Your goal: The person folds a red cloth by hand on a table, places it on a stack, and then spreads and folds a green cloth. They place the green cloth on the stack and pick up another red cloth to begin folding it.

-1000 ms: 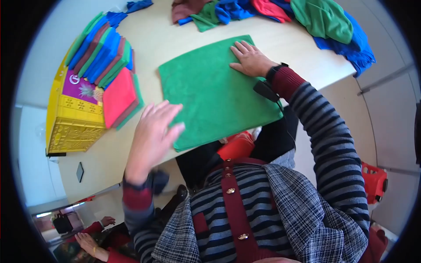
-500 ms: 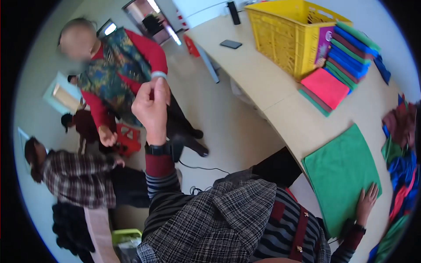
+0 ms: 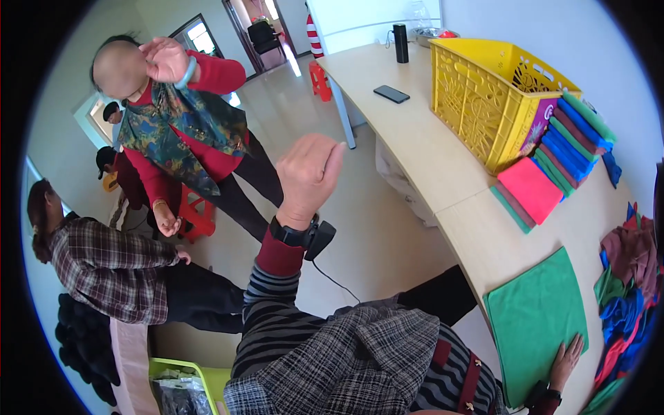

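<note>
Green cloth (image 3: 529, 311), flat on the table (image 3: 439, 162), under my outstretched right hand (image 3: 565, 362) at its near right edge, ungripped, my left hand (image 3: 309, 173) well apart, curled, contents unclear.

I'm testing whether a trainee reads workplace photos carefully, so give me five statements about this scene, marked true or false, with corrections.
1. The person's right hand rests on the green cloth. True.
2. The person's left hand lies flat on the table. False: it is held up in the air, away from the table.
3. In the picture, a phone lies to the left of the yellow crate. True.
4. The low stack beside the crate is topped by a blue cloth. False: its top cloth is red.
5. A tangled heap of cloths lies to the right of the green cloth. True.
</note>
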A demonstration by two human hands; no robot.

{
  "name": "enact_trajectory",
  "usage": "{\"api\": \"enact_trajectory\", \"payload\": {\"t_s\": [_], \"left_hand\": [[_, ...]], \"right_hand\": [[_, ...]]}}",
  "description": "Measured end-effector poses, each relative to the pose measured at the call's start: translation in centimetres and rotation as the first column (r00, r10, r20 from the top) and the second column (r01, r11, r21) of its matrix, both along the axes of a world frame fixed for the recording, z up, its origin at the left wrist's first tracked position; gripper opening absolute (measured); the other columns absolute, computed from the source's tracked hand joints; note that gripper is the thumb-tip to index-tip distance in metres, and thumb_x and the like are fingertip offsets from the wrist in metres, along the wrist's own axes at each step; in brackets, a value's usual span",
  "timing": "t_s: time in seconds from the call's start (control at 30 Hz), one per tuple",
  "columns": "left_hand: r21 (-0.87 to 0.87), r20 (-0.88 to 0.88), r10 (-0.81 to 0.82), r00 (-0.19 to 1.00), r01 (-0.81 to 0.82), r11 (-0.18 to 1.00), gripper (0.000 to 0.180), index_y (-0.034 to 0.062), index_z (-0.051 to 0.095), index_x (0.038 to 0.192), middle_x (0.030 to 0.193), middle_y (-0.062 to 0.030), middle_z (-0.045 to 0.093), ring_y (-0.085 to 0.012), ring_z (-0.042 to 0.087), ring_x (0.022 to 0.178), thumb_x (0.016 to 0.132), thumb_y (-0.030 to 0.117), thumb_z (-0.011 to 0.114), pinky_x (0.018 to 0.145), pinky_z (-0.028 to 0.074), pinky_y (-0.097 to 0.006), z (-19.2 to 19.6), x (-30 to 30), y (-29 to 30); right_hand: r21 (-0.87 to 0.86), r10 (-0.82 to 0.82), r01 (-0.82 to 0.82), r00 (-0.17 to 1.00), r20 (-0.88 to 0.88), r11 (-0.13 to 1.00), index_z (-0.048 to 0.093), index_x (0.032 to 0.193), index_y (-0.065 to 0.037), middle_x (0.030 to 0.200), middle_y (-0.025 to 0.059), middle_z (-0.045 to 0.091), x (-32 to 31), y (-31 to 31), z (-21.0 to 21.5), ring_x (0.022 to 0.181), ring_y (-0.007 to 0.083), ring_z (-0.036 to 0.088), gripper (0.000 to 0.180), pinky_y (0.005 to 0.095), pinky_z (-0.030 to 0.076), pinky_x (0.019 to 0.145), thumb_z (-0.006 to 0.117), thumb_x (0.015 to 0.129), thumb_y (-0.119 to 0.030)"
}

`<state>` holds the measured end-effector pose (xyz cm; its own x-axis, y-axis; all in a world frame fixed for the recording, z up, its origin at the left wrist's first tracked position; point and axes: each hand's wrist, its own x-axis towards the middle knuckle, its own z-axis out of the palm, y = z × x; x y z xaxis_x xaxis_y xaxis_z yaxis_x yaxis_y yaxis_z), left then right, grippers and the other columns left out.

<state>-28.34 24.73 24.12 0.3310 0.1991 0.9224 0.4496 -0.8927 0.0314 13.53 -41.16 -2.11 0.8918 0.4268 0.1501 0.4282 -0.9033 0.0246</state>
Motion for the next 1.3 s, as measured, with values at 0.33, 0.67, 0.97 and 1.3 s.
{"api": "enact_trajectory", "payload": {"t_s": [0.33, 0.67, 0.97, 1.3], "left_hand": [[0.729, 0.418, -0.022, 0.908, -0.321, 0.604, 0.028, 0.0030, 0.069, 0.113, 0.122, -0.0155, 0.067, -0.0359, 0.062, 0.115, 0.086, 0.008, 0.070, 0.102, 0.047, -0.046, 13.7, -4.4, 3.3], [-0.761, -0.606, -0.451, 0.656, -0.312, 0.569, 0.060, 0.0109, 0.062, 0.137, 0.130, -0.0172, 0.067, -0.0372, 0.062, 0.121, 0.094, 0.052, 0.060, 0.103, 0.050, -0.045, -26.1, -5.8, 13.7], [-0.787, -0.482, -0.643, 0.594, 0.029, 0.616, 0.043, 0.0052, 0.067, 0.124, 0.117, -0.0175, 0.071, -0.0379, 0.067, 0.107, 0.092, 0.034, 0.063, 0.094, 0.053, -0.048, -19.6, 6.2, 0.9], [-0.797, -0.438, -0.812, 0.387, 0.250, 0.549, 0.035, 0.0045, 0.069, 0.119, 0.112, -0.0168, 0.071, -0.0367, 0.067, 0.104, 0.092, 0.027, 0.064, 0.090, 0.054, -0.046, -18.5, 13.7, -9.4]], "right_hand": [[-0.125, 0.073, -0.057, 0.989, 0.126, 0.990, 0.036, 0.156, -0.006, 0.161, 0.0184, 0.037, 0.4, -3.0, -1.5, 0.146, 0.0366, 0.035, 0.057, 0.0480, 0.032, 0.117, 0.047, 0.107, -0.034], [-0.172, -0.045, 0.052, 0.998, 0.049, 0.984, 0.033, 0.159, -0.015, 0.161, 0.0166, 0.038, -2.9, 0.4, 2.4, 0.140, 0.0344, 0.045, 0.060, 0.0520, 0.044, 0.108, 0.044, 0.108, -0.045], [0.017, -0.111, 0.111, 0.994, -0.022, 0.994, 0.031, 0.159, -0.005, 0.164, 0.0163, 0.032, -0.8, -0.1, 0.0, 0.153, 0.0350, 0.027, 0.060, 0.0467, 0.023, 0.124, 0.044, 0.108, -0.033], [0.071, -0.049, 0.041, 0.993, 0.103, 0.997, 0.033, 0.159, -0.005, 0.163, 0.0176, 0.033, -1.9, -0.2, -0.1, 0.153, 0.0349, 0.027, 0.059, 0.0462, 0.022, 0.124, 0.046, 0.107, -0.031]]}}
